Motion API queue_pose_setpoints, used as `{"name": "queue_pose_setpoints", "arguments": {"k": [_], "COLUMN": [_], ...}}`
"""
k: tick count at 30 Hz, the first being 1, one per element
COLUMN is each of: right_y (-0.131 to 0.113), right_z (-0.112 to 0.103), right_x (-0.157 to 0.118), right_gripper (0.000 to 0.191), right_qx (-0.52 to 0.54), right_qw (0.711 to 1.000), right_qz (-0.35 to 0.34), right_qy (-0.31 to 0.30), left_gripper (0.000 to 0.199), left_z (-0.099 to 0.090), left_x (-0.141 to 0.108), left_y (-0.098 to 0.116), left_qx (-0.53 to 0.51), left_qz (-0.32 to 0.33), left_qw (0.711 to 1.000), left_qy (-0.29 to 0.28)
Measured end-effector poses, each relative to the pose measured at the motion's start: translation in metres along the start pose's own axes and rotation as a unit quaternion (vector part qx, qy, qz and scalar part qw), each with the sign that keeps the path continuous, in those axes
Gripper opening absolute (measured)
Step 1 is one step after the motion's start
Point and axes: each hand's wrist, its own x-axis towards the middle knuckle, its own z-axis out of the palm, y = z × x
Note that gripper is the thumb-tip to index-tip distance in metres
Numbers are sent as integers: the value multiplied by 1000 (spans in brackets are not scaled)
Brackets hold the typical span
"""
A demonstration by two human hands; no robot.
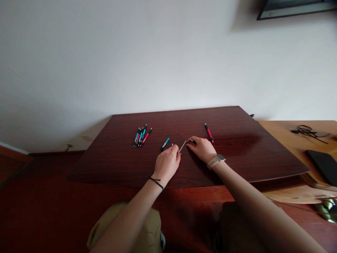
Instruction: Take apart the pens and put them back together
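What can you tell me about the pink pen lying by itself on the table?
The pink pen has a slim pink barrel, a black section at its far end and a small pale tip there; it looks like plastic. It seems whole, lying flat and slanted on the dark wooden table, its far end angled left. Its near end is close beside the right hand; whether they touch is hard to tell.

Both forearms reach forward and converge, left hand (167,162) and right hand (202,148) close together, fingers bent.
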Motion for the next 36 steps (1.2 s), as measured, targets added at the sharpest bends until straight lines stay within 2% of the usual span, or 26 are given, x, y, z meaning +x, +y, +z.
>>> {"name": "queue_pose_setpoints", "arguments": {"k": [8, 12, 25, 36], "right_y": [2, 0, -1, -1], "right_z": [4, 2, 4, 2], "right_x": [2, 1, 1, 1], "right_gripper": [20, 25, 20, 23], "right_qx": [10, 2, -13, -11], "right_qw": [1000, 1000, 1000, 1000], "right_qz": [1, 1, 11, 13], "right_qy": [12, 14, 19, 13], "left_gripper": [10, 11, 14, 12], "left_z": [0, 0, 1, 1], "left_x": [1, 1, 2, 2], "left_y": [1, 1, 1, 1], "left_qx": [17, 13, 10, 10], "left_qz": [-25, -28, -38, -38], "left_qw": [999, 999, 999, 999], "left_qy": [-11, -12, -14, -10]}}
